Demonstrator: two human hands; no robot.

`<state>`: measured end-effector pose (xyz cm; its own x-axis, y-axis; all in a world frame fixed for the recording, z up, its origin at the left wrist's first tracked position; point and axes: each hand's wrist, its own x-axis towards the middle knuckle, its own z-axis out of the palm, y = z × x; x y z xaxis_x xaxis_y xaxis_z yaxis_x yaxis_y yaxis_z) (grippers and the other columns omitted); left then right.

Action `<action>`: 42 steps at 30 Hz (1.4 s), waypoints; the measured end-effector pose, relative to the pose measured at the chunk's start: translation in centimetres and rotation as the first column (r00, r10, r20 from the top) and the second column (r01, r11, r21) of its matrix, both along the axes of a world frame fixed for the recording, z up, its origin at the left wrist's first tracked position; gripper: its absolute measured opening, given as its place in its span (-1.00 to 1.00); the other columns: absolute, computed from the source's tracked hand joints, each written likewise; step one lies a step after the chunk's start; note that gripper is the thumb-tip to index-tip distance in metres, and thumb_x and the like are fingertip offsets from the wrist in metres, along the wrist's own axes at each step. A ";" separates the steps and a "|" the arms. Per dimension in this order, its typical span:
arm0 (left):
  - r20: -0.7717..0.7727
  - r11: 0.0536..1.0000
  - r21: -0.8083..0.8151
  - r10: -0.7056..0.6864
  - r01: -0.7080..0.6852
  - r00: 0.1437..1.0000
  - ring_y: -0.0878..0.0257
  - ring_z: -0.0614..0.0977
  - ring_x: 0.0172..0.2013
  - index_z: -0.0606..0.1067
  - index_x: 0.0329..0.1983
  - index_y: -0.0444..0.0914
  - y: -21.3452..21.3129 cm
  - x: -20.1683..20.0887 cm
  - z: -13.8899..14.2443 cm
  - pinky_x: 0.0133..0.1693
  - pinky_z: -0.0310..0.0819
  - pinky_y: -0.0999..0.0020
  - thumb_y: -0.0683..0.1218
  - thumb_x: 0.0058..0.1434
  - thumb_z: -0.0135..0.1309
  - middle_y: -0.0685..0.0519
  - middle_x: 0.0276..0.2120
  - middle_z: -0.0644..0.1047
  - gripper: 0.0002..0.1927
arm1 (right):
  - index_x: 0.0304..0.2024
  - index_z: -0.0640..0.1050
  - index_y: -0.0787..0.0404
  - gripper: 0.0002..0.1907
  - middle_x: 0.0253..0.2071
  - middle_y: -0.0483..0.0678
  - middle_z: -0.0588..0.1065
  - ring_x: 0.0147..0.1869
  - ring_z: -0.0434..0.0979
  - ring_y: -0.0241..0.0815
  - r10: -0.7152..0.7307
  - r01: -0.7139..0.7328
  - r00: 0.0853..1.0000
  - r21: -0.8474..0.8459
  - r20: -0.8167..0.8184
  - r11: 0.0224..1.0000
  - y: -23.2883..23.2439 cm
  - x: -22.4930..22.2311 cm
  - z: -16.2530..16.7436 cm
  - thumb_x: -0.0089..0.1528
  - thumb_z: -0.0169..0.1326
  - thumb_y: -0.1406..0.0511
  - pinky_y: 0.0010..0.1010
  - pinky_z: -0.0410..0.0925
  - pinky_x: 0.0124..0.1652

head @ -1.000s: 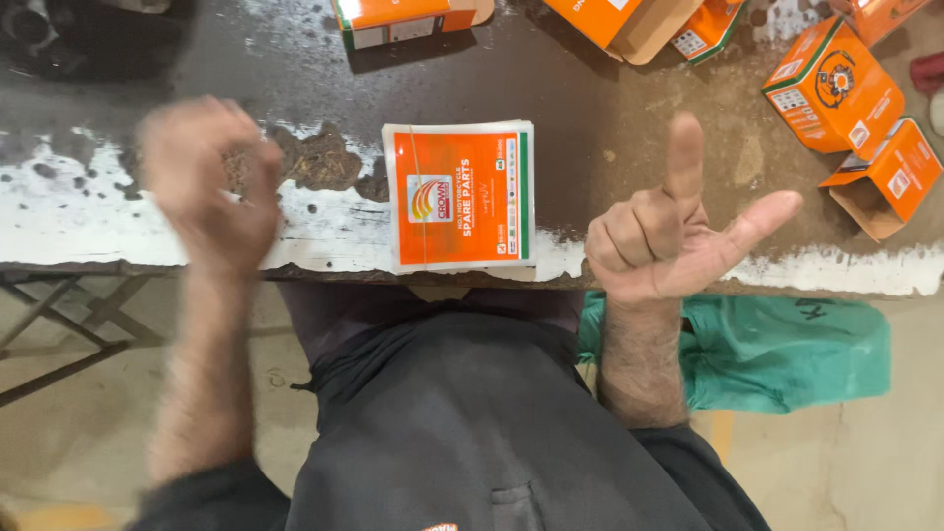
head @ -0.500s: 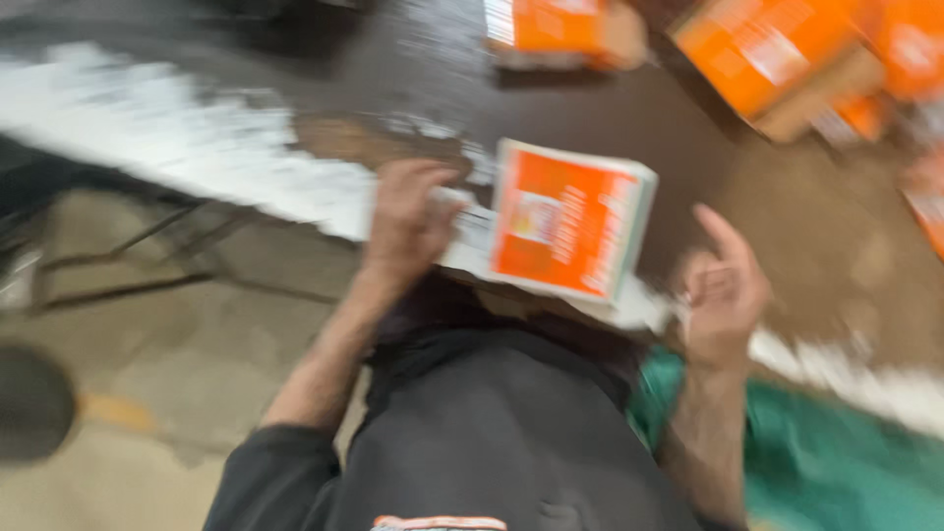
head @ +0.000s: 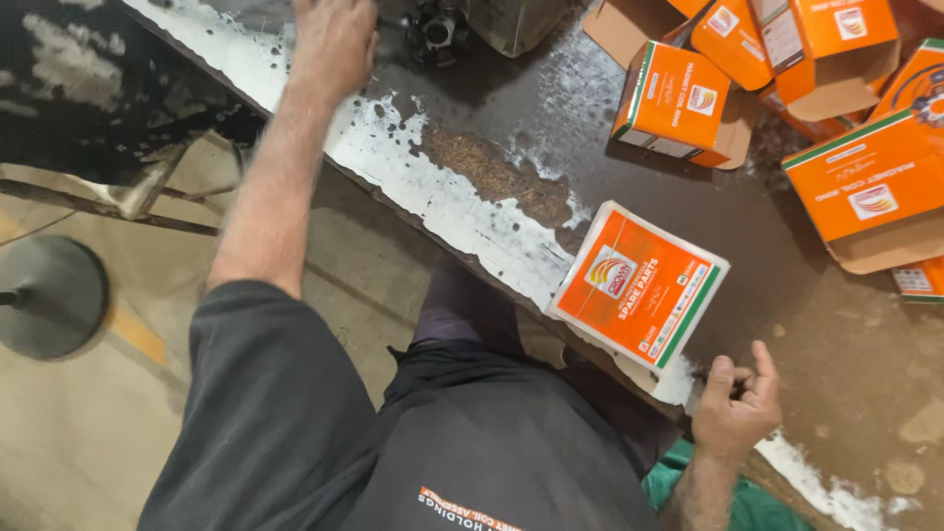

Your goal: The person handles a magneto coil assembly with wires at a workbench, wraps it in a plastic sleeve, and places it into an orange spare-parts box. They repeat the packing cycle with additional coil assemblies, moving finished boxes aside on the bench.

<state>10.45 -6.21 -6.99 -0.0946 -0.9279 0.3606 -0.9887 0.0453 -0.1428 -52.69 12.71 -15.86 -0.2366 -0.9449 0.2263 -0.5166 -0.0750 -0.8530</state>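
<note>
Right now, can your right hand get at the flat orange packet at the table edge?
Probably yes. The right hand rests empty at the table edge, just beside the near corner of the flat orange packet, with nothing lying between them. The left hand is stretched far off toward a dark metal part.

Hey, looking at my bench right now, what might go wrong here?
The flat orange packet lies at the worn table edge, one corner about at the lip, so a nudge might tip it off. Your left hand reaches far toward the dark metal part while the right hand rests empty.
</note>
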 end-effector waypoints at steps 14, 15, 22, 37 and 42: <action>-0.759 0.967 0.059 -0.118 0.249 0.640 -0.12 0.66 -0.14 0.43 0.22 -0.18 19.8 -17.0 -3.6 -0.15 0.57 0.04 -0.05 0.43 0.00 -0.15 -0.14 0.63 -0.68 | 0.30 0.46 0.40 -0.63 -0.33 -0.09 0.47 -0.38 0.41 -0.41 0.406 -0.423 0.888 0.039 0.218 0.905 -4.3 8.5 11.8 0.45 0.07 0.42 -0.59 0.28 -0.40; -0.785 0.963 0.072 -0.107 0.261 0.610 -0.12 0.66 -0.15 0.42 0.23 -0.19 20.7 -17.9 -3.4 -0.17 0.56 0.04 -0.05 0.42 0.01 -0.14 -0.13 0.62 -0.66 | 0.28 0.47 0.40 -0.64 -0.30 -0.09 0.48 -0.34 0.42 -0.39 0.469 -0.481 0.872 0.070 0.138 0.874 -5.1 10.5 12.7 0.43 0.06 0.43 -0.56 0.30 -0.37; -0.919 0.962 0.046 -0.065 0.270 0.389 -0.14 0.60 -0.17 0.34 0.37 -0.22 23.5 -22.5 -3.8 -0.19 0.51 0.05 -0.06 0.37 0.07 -0.14 -0.13 0.52 -0.49 | 0.27 0.49 0.29 -0.55 -0.12 0.08 0.45 -0.02 0.47 -0.02 0.903 -0.930 0.309 0.103 -0.297 0.352 -14.1 27.6 11.5 0.32 0.20 0.45 -0.27 0.36 -0.03; -0.937 0.997 -0.009 0.017 0.074 -0.349 0.21 0.56 0.08 0.23 0.42 -0.40 23.3 -23.4 -7.8 0.14 0.45 0.33 -0.05 0.47 -0.07 -0.07 0.17 0.46 -0.47 | -0.14 0.54 0.29 -0.73 -0.17 -0.01 0.54 -0.09 0.60 -0.10 0.924 -0.923 0.378 0.059 -0.058 0.381 -13.7 30.5 11.1 0.17 0.34 0.39 -0.37 0.46 -0.07; -0.908 0.986 -0.072 -0.003 0.148 -0.419 0.22 0.46 0.25 0.15 0.46 -0.41 22.0 -23.6 -7.0 0.23 0.32 0.32 -0.02 0.46 -0.04 -0.11 0.22 0.45 -0.38 | -0.12 0.47 0.28 -0.69 -0.06 0.02 0.57 0.03 0.60 -0.25 0.880 -0.916 0.365 -0.054 0.304 0.398 -10.0 22.9 16.4 0.17 0.32 0.50 -0.42 0.50 -0.03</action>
<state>-13.11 15.84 -13.96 0.2252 -0.9743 0.0039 0.2928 0.0715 0.9535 -29.75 2.73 0.55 0.7408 -0.6429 0.1947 0.0242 -0.2641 -0.9642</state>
